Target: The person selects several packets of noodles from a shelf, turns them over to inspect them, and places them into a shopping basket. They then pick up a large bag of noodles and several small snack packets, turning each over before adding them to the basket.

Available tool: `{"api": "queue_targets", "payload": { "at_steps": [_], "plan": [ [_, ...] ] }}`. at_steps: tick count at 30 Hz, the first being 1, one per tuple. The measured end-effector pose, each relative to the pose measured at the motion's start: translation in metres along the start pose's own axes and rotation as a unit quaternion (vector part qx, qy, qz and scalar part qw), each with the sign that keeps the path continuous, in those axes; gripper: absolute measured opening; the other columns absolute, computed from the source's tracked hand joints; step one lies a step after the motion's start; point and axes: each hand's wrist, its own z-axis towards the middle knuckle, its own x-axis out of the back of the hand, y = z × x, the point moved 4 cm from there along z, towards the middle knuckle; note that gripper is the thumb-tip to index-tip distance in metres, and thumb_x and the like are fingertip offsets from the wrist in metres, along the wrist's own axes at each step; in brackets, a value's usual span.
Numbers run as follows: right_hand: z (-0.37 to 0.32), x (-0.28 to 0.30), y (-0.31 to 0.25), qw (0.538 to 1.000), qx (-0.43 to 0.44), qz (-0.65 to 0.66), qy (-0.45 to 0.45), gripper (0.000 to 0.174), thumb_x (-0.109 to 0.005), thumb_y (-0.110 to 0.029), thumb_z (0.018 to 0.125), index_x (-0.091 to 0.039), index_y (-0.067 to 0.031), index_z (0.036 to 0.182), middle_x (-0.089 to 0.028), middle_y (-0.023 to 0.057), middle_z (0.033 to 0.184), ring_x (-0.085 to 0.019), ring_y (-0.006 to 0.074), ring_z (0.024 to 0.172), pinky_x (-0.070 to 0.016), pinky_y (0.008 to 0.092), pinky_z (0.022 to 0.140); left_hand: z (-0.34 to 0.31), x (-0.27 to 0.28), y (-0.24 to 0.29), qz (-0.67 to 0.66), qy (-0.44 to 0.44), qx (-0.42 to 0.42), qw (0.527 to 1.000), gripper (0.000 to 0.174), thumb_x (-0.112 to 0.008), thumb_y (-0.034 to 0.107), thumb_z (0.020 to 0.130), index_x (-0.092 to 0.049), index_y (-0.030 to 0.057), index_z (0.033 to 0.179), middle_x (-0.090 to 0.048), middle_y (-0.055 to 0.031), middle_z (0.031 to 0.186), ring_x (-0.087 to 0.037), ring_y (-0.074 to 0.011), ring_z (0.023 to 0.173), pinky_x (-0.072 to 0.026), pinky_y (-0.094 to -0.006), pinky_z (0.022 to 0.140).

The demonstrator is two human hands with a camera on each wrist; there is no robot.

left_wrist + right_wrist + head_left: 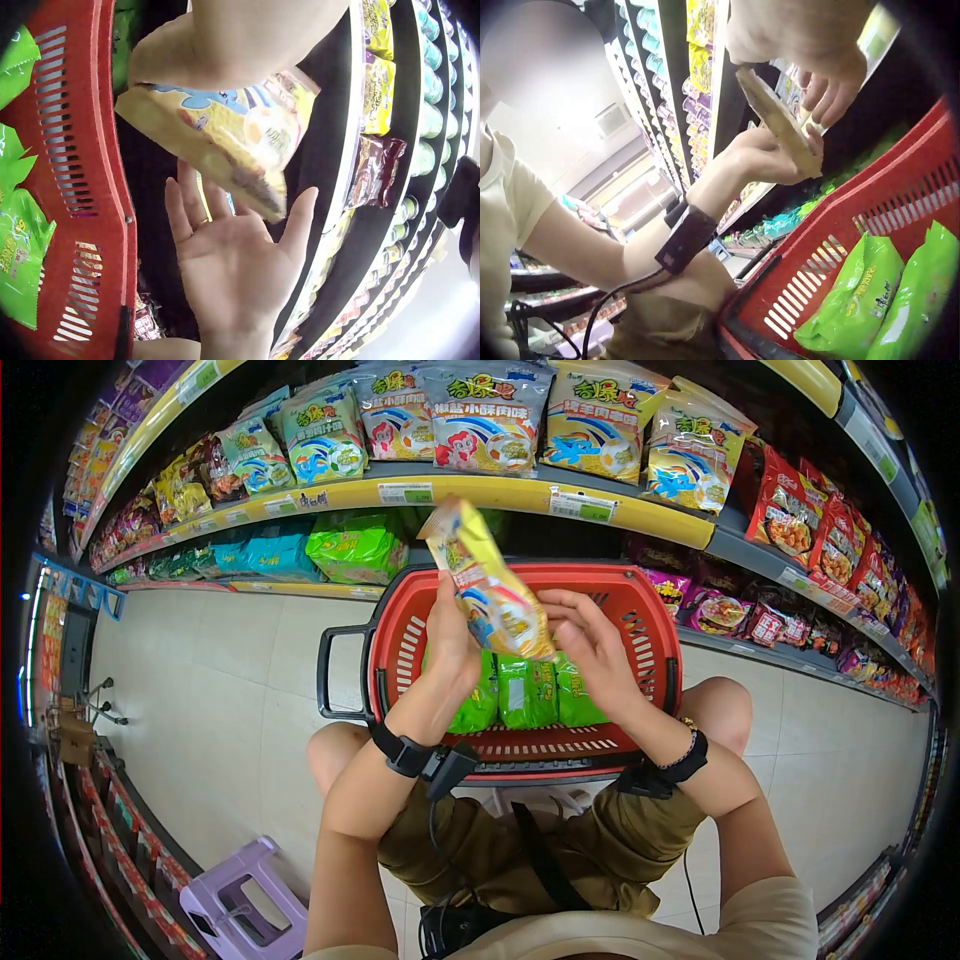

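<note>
A yellow and white snack bag point(490, 585) with a cartoon pony on it is tilted above the red shopping basket point(664, 670). My left hand point(452, 635) grips the bag along its left side. Close to its right edge is my right hand point(595, 655), fingers extended. In the left wrist view the right hand point(234, 262) faces palm up with spread fingers, some of them partly hidden behind the bag point(251, 139). The right wrist view shows the bag point(784, 127) edge-on in the left hand point(772, 163). Several green packets point(527, 692) lie in the basket.
Ahead, a shelf with a yellow edge point(350, 495) carries upright snack bags point(490, 420). Green packets point(355, 547) fill part of the lower shelf, and red bags point(785, 510) stand to the right. A purple stool point(245, 900) is on the floor behind left.
</note>
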Motion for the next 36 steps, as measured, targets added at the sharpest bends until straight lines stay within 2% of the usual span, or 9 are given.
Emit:
{"api": "queue_targets", "payload": {
  "at_steps": [2, 10, 19, 26, 30, 31, 32, 34, 36],
  "plan": [
    [0.004, 0.002, -0.001, 0.993, -0.052, 0.104, -0.017, 0.040, -0.061, -0.020, 0.088, -0.047, -0.0010, 0.120, -0.056, 0.0081, 0.113, -0.055, 0.0105, 0.099, -0.0478, 0.0277, 0.075, -0.001, -0.002, 0.004, 0.013, -0.005, -0.031, 0.999, 0.043, -0.033, 0.041, 0.098, -0.049, 0.0049, 0.115, -0.060, -0.0074, 0.108, -0.059, -0.0169, 0.098, -0.0468, -0.0336, 0.085],
    [0.011, 0.011, 0.015, 0.987, -0.144, 0.054, -0.036, 0.032, -0.055, -0.019, 0.092, -0.053, -0.0015, 0.118, -0.064, 0.0043, 0.104, -0.059, 0.0090, 0.092, -0.0498, 0.0262, 0.076, 0.001, -0.011, 0.039, 0.003, -0.123, -0.055, 0.991, 0.035, -0.045, 0.030, 0.096, -0.049, 0.0010, 0.115, -0.060, -0.0088, 0.106, -0.061, -0.0152, 0.094, -0.0487, -0.0296, 0.081],
    [0.015, 0.006, 0.018, 0.967, -0.201, 0.098, -0.126, 0.034, -0.056, -0.021, 0.092, -0.052, -0.0013, 0.119, -0.064, 0.0047, 0.107, -0.061, 0.0089, 0.090, -0.0483, 0.0248, 0.080, -0.001, 0.006, 0.063, 0.035, -0.048, -0.110, 0.992, 0.024, -0.051, 0.020, 0.094, -0.059, 0.0006, 0.105, -0.065, -0.0081, 0.099, -0.064, -0.0140, 0.085, -0.0502, -0.0285, 0.076],
    [0.026, 0.038, 0.040, 0.993, -0.115, 0.007, -0.009, 0.031, -0.057, -0.016, 0.090, -0.051, 0.0013, 0.115, -0.065, 0.0066, 0.098, -0.061, 0.0109, 0.087, -0.0459, 0.0233, 0.080, 0.012, 0.015, -0.009, 0.108, -0.072, 0.040, 0.991, 0.023, -0.048, 0.020, 0.095, -0.060, 0.0006, 0.101, -0.065, -0.0063, 0.098, -0.062, -0.0142, 0.084, -0.0490, -0.0275, 0.075],
    [0.028, 0.060, 0.074, 0.980, -0.188, -0.031, 0.057, 0.027, -0.057, -0.014, 0.088, -0.054, 0.0039, 0.107, -0.065, 0.0124, 0.093, -0.061, 0.0155, 0.086, -0.0472, 0.0265, 0.075, 0.022, 0.026, -0.047, 0.112, -0.037, 0.092, 0.989, 0.021, -0.049, 0.018, 0.095, -0.059, 0.0021, 0.104, -0.065, -0.0068, 0.099, -0.062, -0.0141, 0.082, -0.0492, -0.0300, 0.072],
    [0.028, 0.063, 0.072, 0.976, -0.124, -0.148, 0.105, 0.029, -0.058, -0.013, 0.087, -0.053, 0.0033, 0.110, -0.063, 0.0140, 0.100, -0.061, 0.0184, 0.089, -0.0478, 0.0278, 0.077, 0.014, 0.021, -0.042, 0.171, -0.019, 0.094, 0.980, 0.036, -0.054, 0.021, 0.092, -0.048, 0.0015, 0.121, -0.058, -0.0108, 0.115, -0.055, -0.0176, 0.104, -0.0436, -0.0343, 0.088],
    [0.029, 0.066, 0.068, 0.951, -0.058, -0.264, 0.151, 0.032, -0.058, -0.013, 0.086, -0.051, 0.0028, 0.113, -0.060, 0.0156, 0.106, -0.060, 0.0214, 0.092, -0.0483, 0.0292, 0.079, 0.016, 0.020, -0.045, 0.173, -0.027, 0.093, 0.980, 0.036, -0.054, 0.021, 0.092, -0.048, 0.0015, 0.121, -0.058, -0.0108, 0.115, -0.055, -0.0176, 0.104, -0.0436, -0.0343, 0.088],
    [0.039, 0.073, 0.048, 0.952, 0.013, -0.253, 0.171, 0.034, -0.058, -0.012, 0.086, -0.050, 0.0013, 0.115, -0.057, 0.0163, 0.111, -0.059, 0.0240, 0.095, -0.0485, 0.0312, 0.081, 0.026, 0.034, -0.051, 0.272, 0.047, 0.072, 0.958, 0.055, -0.057, 0.031, 0.089, -0.035, 0.0120, 0.135, -0.041, -0.0047, 0.138, -0.031, -0.0206, 0.130, -0.0183, -0.0512, 0.105],
    [0.050, 0.077, 0.017, 0.946, 0.105, -0.241, 0.190, 0.037, -0.060, -0.010, 0.084, -0.050, -0.0027, 0.118, -0.051, 0.0160, 0.117, -0.054, 0.0280, 0.106, -0.0484, 0.0355, 0.082, 0.028, 0.034, -0.050, 0.253, 0.019, 0.059, 0.966, 0.067, -0.059, 0.034, 0.086, -0.026, 0.0124, 0.140, -0.034, -0.0054, 0.142, -0.023, -0.0222, 0.134, -0.0065, -0.0510, 0.107]
  ]
}}
